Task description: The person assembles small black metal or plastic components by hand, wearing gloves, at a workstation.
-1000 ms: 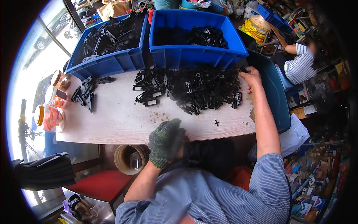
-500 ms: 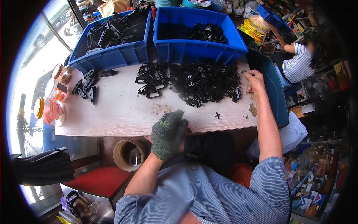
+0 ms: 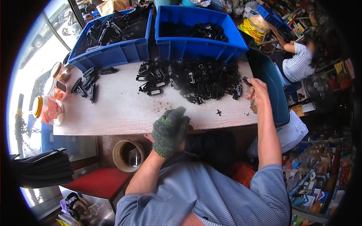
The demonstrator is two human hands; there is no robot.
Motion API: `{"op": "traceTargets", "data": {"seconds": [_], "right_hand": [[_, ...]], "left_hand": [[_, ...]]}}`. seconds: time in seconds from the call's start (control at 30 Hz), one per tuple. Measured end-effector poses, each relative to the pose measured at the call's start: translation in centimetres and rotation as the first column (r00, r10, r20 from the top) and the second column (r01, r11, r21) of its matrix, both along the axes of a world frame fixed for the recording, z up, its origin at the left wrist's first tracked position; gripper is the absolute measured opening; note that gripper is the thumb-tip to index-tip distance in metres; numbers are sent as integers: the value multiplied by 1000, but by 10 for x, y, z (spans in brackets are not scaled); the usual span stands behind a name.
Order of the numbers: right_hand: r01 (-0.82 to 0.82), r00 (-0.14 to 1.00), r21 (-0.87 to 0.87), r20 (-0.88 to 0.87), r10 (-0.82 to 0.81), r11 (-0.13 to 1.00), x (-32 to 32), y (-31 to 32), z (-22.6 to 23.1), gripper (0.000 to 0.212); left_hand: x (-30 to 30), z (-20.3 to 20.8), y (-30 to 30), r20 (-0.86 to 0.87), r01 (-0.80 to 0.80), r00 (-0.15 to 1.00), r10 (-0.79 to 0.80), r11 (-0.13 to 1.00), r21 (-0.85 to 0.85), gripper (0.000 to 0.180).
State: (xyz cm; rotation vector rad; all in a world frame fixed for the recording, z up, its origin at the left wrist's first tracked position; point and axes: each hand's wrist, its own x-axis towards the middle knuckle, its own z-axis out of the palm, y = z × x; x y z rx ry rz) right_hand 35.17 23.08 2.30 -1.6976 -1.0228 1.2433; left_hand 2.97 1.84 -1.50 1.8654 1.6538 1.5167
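Note:
A large heap of small black plastic parts [image 3: 196, 81] lies on the pale wooden tabletop [image 3: 120, 113]. My bare right hand [image 3: 257, 92] rests at the heap's right edge, fingers curled beside a loose black part [image 3: 246, 81]; whether it grips one is hidden. My left hand [image 3: 169, 130], in a dark green knitted glove, hangs at the table's front edge with its fingers bent and nothing seen in it. One tiny black cross-shaped piece [image 3: 218, 112] lies alone between my hands.
Two blue bins [image 3: 196, 47] [image 3: 113, 52] with black parts stand at the back. More black pieces [image 3: 86, 86] and several jars [image 3: 47, 109] sit at the left. A dark blue tub [image 3: 269, 81] is at the right end. Another person [image 3: 298, 60] sits far right.
My gloved left hand has shifted slightly right along the front edge. My right hand has slid down and toward the heap's right edge. The view has tilted a little.

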Motion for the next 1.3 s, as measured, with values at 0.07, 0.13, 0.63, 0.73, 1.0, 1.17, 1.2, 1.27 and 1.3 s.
{"op": "traceTargets", "data": {"seconds": [0.07,0.13,0.63,0.73,1.0,1.17,1.2,1.27,1.3], "right_hand": [[13,1000,10,-26,-12,1000,4,-5,-5,15],[22,998,20,-55,-21,1000,3,-10,-6,15],[56,993,16,-103,-54,998,1,-35,-6,13],[164,983,44,-95,-160,985,1,-36,-5,13],[159,969,-50,198,-146,986,-10,-19,2,19],[122,934,-23,342,-107,992,-15,-14,-3,17],[110,927,-6,361,-100,994,-16,-15,-3,17],[120,940,-3,321,-113,993,-14,-17,-3,17],[128,952,2,281,-123,992,-14,-18,-3,17]], "left_hand": [[1,1,-1,27,10,1000,-9,1000,-16,30],[0,4,-1,-97,17,995,-11,998,58,29],[3,-4,-1,-13,-4,1000,4,1000,5,26],[4,-1,0,-3,-6,1000,6,1000,-25,29],[3,-4,-1,4,9,1000,-9,1000,-1,31],[3,-2,-1,16,32,999,-32,999,-24,32],[2,-2,-1,-18,28,999,-28,1000,5,32],[2,-1,-1,-50,27,998,-26,999,36,32],[3,-2,-1,-36,20,999,-20,1000,15,32]]}}
